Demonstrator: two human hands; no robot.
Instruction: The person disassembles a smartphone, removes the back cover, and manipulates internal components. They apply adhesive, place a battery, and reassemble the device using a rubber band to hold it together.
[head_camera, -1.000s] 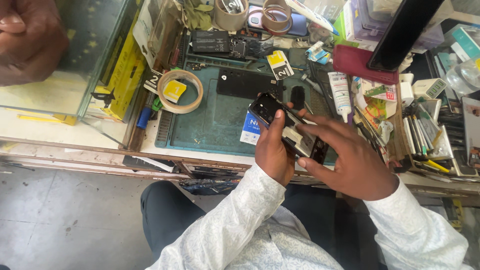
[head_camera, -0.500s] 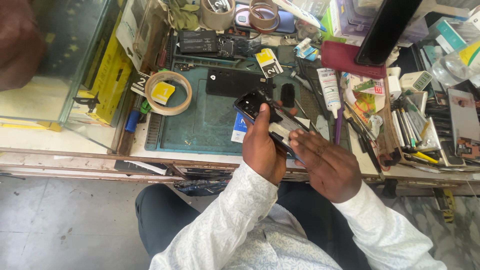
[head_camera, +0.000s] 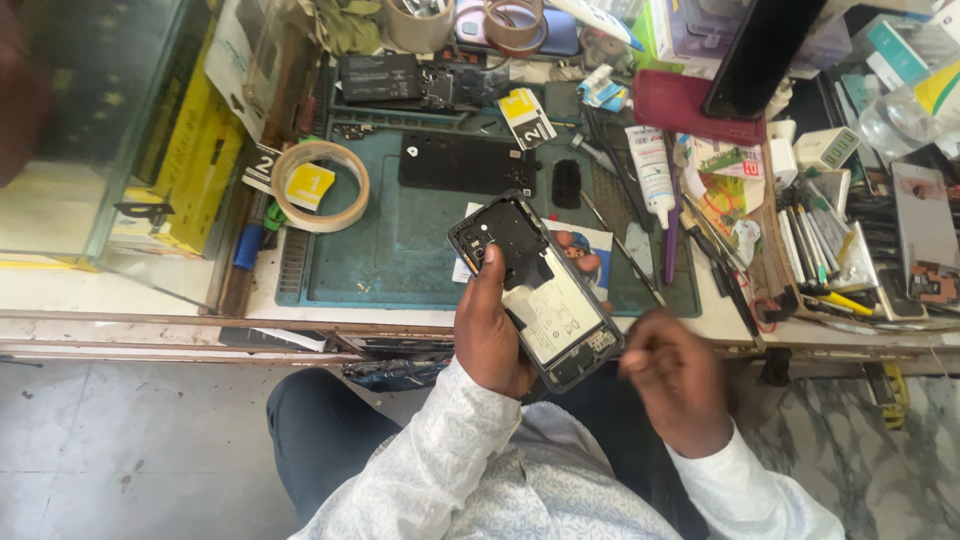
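My left hand (head_camera: 492, 335) grips an opened phone (head_camera: 535, 290) with its back cover off, the white battery and black inner frame facing up, held tilted above the front edge of the bench. My right hand (head_camera: 675, 380) hovers to the right of the phone, blurred, fingers curled; whether it pinches anything I cannot tell. A black phone back panel (head_camera: 465, 163) lies on the green work mat (head_camera: 390, 250) beyond the phone.
A roll of tape (head_camera: 320, 185) sits at the mat's left. A glass case (head_camera: 90, 150) stands far left. A white glue tube (head_camera: 652, 170), tweezers, pens and small tools crowd the right. A maroon pouch (head_camera: 680, 105) and tape rolls lie at the back.
My right hand has come off the phone and moved down and right. My left hand keeps holding the phone, which now shows fully uncovered.
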